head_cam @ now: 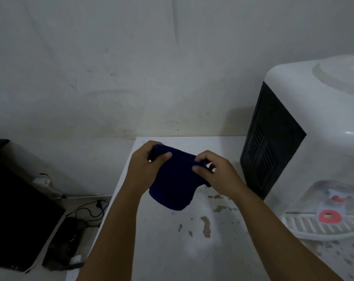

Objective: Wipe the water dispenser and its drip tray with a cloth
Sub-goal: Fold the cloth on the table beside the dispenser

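Observation:
A dark blue cloth hangs folded between both hands above the white table. My left hand pinches its upper left corner; my right hand pinches its upper right edge. The white water dispenser stands at the right on the table, with a black vented side panel. Its white slatted drip tray sticks out at the lower right, under a tap with a red lever. Both hands are to the left of the dispenser and apart from it.
The white table has brownish stains and specks near the dispenser. On the floor at left are a black box, cables and a dark bag. A marked white wall is behind.

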